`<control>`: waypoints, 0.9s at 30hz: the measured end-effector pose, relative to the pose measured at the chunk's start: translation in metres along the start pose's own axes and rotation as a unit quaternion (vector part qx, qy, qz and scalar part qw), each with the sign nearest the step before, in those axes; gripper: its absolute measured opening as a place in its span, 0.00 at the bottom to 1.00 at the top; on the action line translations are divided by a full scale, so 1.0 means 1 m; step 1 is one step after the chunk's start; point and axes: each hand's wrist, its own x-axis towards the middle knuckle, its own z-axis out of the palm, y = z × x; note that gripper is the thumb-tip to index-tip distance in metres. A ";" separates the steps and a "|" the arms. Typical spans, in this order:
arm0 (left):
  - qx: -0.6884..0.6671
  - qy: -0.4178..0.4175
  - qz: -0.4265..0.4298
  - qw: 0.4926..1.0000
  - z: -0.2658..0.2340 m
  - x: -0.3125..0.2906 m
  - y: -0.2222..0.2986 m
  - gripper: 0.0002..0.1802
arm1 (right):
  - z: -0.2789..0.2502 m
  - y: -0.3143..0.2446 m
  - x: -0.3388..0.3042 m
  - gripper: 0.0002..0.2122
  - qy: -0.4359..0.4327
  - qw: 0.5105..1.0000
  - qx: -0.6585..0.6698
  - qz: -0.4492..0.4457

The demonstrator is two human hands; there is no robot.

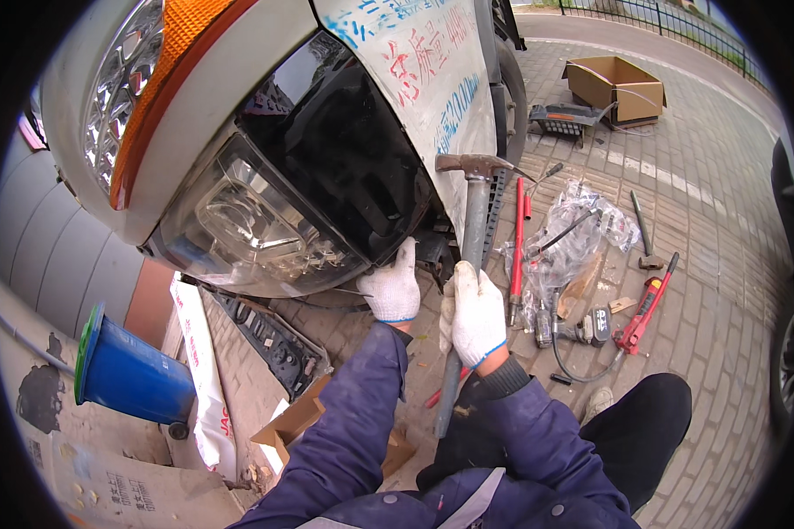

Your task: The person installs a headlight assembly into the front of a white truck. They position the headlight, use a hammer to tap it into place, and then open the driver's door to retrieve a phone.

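Your right hand (478, 313) wraps around one hammer (475, 220), just beside one black panel (348, 145); the hammer hides some white side (428, 123). Your left hand (393, 293) points at the panel (I can't tell if it pinches anything). Around: a second hammer (642, 229), one drill (598, 326), one blue bin (141, 370).

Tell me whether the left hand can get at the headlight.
Probably yes: the left hand is close beside the headlight, with nothing visible blocking it, and the hammer is in the right hand.
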 end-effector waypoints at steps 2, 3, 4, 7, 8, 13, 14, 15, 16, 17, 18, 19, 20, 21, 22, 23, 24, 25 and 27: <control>0.133 0.057 0.125 0.981 0.001 0.001 -0.003 0.22 | -0.005 0.001 0.003 0.19 0.104 0.995 0.007 0.002; 0.147 0.037 0.134 0.979 -0.001 -0.001 -0.006 0.22 | -0.012 0.001 0.003 0.20 0.088 0.994 0.071 -0.012; 0.148 0.041 0.135 0.979 0.001 -0.001 -0.006 0.22 | -0.010 0.004 0.003 0.20 0.066 0.990 0.119 -0.046; 0.131 0.013 0.097 0.987 0.002 -0.004 -0.007 0.21 | -0.008 0.009 -0.003 0.20 0.038 0.978 0.187 -0.089; 0.131 -0.003 0.087 0.988 0.002 -0.004 -0.007 0.22 | -0.012 0.007 -0.002 0.19 0.048 0.986 0.137 -0.082; 0.123 0.062 0.129 0.982 0.001 -0.001 -0.003 0.20 | -0.007 0.001 -0.002 0.17 0.045 0.997 0.066 -0.021; 0.137 0.052 0.128 0.981 0.001 -0.001 -0.003 0.21 | -0.003 0.001 -0.002 0.15 0.063 0.991 0.115 -0.030; 0.150 0.049 0.128 0.979 0.001 -0.001 -0.003 0.22 | -0.006 -0.001 -0.003 0.15 0.035 0.989 0.134 -0.055; 0.156 0.033 0.113 0.981 0.001 -0.002 -0.003 0.23 | -0.002 0.000 -0.002 0.14 0.041 0.986 0.148 -0.067; 0.164 0.014 0.100 0.981 0.001 -0.003 -0.003 0.23 | -0.002 -0.001 -0.004 0.14 0.049 0.985 0.157 -0.044; 0.171 -0.005 0.094 0.981 0.002 -0.004 -0.004 0.24 | 0.000 -0.001 -0.002 0.14 0.004 0.996 0.077 -0.038; 0.161 0.010 0.096 0.982 0.002 -0.004 -0.004 0.25 | 0.000 -0.001 -0.002 0.14 -0.003 0.999 -0.005 -0.052; 0.152 0.025 0.107 0.982 0.003 -0.003 -0.005 0.25 | 0.002 0.001 -0.001 0.15 0.007 0.998 -0.030 -0.048; 0.155 0.035 0.116 0.981 0.004 -0.002 -0.007 0.26 | 0.000 0.001 0.000 0.15 0.010 0.999 0.050 -0.006; 0.157 0.044 0.125 0.979 0.005 -0.001 -0.008 0.26 | 0.002 0.003 0.000 0.16 0.064 0.996 0.058 -0.014; 0.168 0.039 0.132 0.976 0.004 -0.001 -0.009 0.26 | 0.001 0.004 0.000 0.16 0.080 0.991 0.108 -0.011; 0.156 0.076 0.158 0.972 0.005 0.001 -0.009 0.26 | 0.000 0.006 0.000 0.17 0.057 0.987 0.145 -0.028; 0.163 0.043 0.138 0.976 0.004 -0.001 -0.009 0.26 | -0.001 0.008 0.000 0.19 0.080 0.981 0.177 -0.017; 0.142 0.035 0.132 0.980 0.003 -0.002 -0.007 0.25 | -0.003 0.012 -0.001 0.18 -0.044 0.999 0.015 -0.004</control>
